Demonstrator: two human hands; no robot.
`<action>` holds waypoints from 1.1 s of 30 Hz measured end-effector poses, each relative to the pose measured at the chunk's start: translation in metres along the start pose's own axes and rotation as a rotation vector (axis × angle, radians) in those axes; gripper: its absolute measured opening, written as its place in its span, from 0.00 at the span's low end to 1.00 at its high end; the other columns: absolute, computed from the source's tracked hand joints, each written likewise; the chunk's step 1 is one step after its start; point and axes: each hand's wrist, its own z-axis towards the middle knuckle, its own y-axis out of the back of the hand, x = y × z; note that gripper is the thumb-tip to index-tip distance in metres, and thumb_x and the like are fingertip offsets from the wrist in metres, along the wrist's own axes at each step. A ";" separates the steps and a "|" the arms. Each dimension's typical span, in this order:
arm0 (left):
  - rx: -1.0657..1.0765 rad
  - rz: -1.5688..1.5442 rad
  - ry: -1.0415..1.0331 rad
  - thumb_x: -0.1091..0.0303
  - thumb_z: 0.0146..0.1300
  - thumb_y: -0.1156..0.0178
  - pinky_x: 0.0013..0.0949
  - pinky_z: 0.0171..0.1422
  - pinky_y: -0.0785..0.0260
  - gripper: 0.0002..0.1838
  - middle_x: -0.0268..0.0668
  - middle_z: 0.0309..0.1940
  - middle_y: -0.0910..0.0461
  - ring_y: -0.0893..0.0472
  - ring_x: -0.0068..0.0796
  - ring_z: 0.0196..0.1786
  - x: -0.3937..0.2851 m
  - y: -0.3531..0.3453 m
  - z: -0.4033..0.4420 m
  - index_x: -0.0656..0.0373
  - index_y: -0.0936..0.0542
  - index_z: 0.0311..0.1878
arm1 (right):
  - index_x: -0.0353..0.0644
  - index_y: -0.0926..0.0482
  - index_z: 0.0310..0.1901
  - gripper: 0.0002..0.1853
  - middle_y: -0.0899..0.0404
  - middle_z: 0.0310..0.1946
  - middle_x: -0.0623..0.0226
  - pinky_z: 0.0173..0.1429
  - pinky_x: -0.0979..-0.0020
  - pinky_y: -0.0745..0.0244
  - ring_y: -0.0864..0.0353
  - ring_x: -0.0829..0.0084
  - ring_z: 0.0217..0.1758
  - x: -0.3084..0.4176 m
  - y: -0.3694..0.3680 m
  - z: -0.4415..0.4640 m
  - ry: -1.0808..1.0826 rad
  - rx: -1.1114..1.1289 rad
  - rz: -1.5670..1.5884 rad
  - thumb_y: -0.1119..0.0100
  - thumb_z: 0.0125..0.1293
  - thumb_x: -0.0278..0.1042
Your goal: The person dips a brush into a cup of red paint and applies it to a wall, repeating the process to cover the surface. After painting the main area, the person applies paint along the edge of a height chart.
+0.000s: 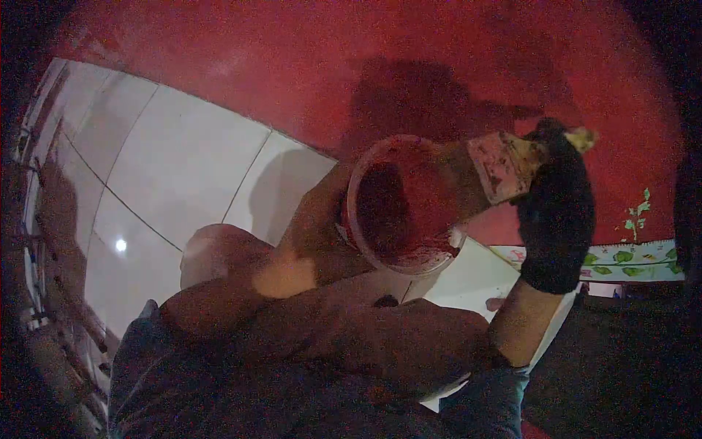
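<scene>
A round tub (352,208) with a pale rim is tilted, its open mouth facing me, with dark red paint inside. My left hand (318,223), in deep shadow, supports the tub at its left side; its fingers are mostly hidden. In a black glove, my right hand (559,212) is closed round the handle of a wide brush (504,168). The brush's paint-smeared band shows to the left of the glove, and its dark bristles point left over the tub's right rim.
A red wall (278,58) spans the top, meeting white floor tiles (175,161) at left. A strip with a leaf pattern (629,260) runs low along the wall at right. My legs fill the lower middle, and a dark object (621,358) stands at lower right.
</scene>
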 end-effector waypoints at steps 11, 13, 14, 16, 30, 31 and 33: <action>-0.034 0.377 -0.164 0.59 0.30 0.25 0.34 0.56 0.35 0.45 0.41 0.49 0.29 0.28 0.32 0.51 0.016 -0.002 0.012 0.60 0.36 0.55 | 0.38 0.28 0.47 0.24 0.27 0.45 0.53 0.55 0.63 0.33 0.27 0.55 0.48 -0.011 -0.030 -0.020 0.048 0.126 0.095 0.40 0.44 0.29; -0.031 0.406 -0.183 0.59 0.30 0.25 0.34 0.55 0.35 0.46 0.41 0.48 0.29 0.28 0.33 0.51 0.018 -0.004 0.016 0.60 0.36 0.55 | 0.37 0.28 0.47 0.24 0.27 0.45 0.52 0.55 0.62 0.33 0.27 0.55 0.48 -0.013 -0.030 -0.022 0.031 0.122 0.146 0.40 0.44 0.29; -0.032 0.427 -0.194 0.58 0.30 0.25 0.34 0.55 0.35 0.46 0.41 0.48 0.29 0.28 0.33 0.51 0.020 -0.007 0.018 0.60 0.36 0.55 | 0.36 0.28 0.46 0.24 0.27 0.45 0.52 0.55 0.62 0.33 0.27 0.55 0.48 -0.013 -0.027 -0.022 0.037 0.133 0.117 0.40 0.43 0.29; -0.035 0.479 -0.221 0.58 0.30 0.25 0.34 0.55 0.34 0.46 0.41 0.48 0.29 0.27 0.34 0.50 0.024 -0.009 0.022 0.60 0.36 0.55 | 0.35 0.28 0.46 0.24 0.27 0.46 0.51 0.55 0.62 0.33 0.27 0.55 0.49 -0.011 -0.026 -0.021 0.030 0.134 0.075 0.39 0.43 0.30; 0.107 0.482 0.047 0.47 0.33 0.31 0.42 0.66 0.54 0.45 0.37 0.51 0.31 0.34 0.37 0.55 0.077 0.028 0.026 0.59 0.35 0.55 | 0.37 0.30 0.38 0.07 0.29 0.31 0.63 0.37 0.74 0.30 0.29 0.75 0.34 -0.105 0.030 -0.083 -0.544 -0.335 0.177 0.52 0.64 0.32; 0.084 0.434 0.061 0.52 0.32 0.31 0.41 0.63 0.51 0.43 0.37 0.49 0.30 0.33 0.36 0.54 0.068 0.027 0.024 0.59 0.35 0.55 | 0.37 0.32 0.38 0.06 0.29 0.32 0.63 0.43 0.73 0.33 0.30 0.73 0.36 -0.121 0.029 -0.098 -0.589 -0.491 0.298 0.54 0.64 0.30; 0.024 0.301 0.087 0.60 0.32 0.32 0.39 0.58 0.45 0.41 0.37 0.46 0.29 0.31 0.35 0.50 0.053 0.017 0.021 0.60 0.35 0.54 | 0.37 0.34 0.39 0.05 0.30 0.33 0.63 0.48 0.71 0.36 0.31 0.70 0.38 -0.140 0.032 -0.108 -0.631 -0.658 0.417 0.57 0.65 0.28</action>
